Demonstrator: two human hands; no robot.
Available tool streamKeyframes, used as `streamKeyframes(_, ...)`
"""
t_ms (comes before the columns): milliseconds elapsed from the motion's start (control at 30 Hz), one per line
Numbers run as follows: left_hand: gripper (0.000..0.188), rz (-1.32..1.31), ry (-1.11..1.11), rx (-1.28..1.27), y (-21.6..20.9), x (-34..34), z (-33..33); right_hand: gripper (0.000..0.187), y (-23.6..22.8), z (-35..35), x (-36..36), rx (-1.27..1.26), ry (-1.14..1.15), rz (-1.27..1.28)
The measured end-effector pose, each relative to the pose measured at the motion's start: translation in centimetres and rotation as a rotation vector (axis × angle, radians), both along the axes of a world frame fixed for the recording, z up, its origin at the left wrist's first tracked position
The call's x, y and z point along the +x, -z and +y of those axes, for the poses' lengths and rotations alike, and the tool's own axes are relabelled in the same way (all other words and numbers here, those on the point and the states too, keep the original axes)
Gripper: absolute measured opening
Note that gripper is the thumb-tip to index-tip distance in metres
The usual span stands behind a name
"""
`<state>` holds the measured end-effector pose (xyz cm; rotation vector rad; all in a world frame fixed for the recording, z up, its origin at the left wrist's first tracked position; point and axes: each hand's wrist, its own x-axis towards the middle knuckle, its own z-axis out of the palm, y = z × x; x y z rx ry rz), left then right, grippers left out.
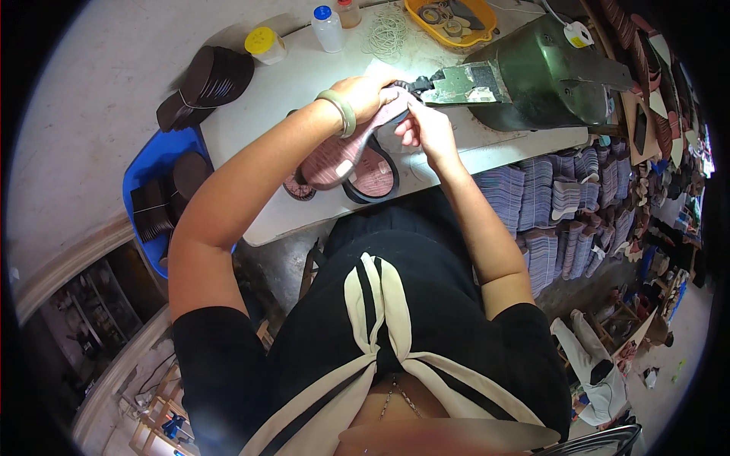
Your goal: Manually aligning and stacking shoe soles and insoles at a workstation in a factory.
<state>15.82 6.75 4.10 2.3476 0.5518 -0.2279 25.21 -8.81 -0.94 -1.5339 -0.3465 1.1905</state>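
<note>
A shoe insole (328, 161) with a pinkish-red patterned face and a dark edge slants from the near side of the table up to a machine head (417, 86). My left hand (361, 97), a pale green bangle at its wrist, grips the insole's far end from above. At the same end, on the right, my right hand (428, 131) pinches the edge with thumb and finger, its other fingers curled. Where the edge meets the machine, my fingers partly hide it. Beneath the held piece lies another dark-edged pink insole (374, 179) on the white table (266, 205).
The green machine body (540, 72) fills the table's right end. Behind stand a yellow-lidded jar (265, 45), a blue-capped bottle (328, 32), tangled cord (387, 36) and a yellow basket (456, 34). Dark sole stacks (209, 80) and a blue bin (144, 163) sit left; bundled insoles (540, 197) right.
</note>
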Motion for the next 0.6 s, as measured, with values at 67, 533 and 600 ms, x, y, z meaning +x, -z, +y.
streamKeyframes(67, 0.04, -0.017, -0.083, -0.085, -0.3, -0.1, -0.6, 0.036, -0.1, -0.6, -0.9, 0.089, 0.034, -0.035)
streamKeyframes(533, 0.047, -0.034, -0.312, -0.145, 1.5, 0.9, -1.2, 0.037, -2.4, -7.4, -0.4, 0.165, -0.042, 0.386)
streamKeyframes(600, 0.048, -0.024, -0.328, -0.118, 1.7, 1.2, -0.5, 0.038, -2.2, -6.9, 0.1, 0.17, -0.012, 0.421)
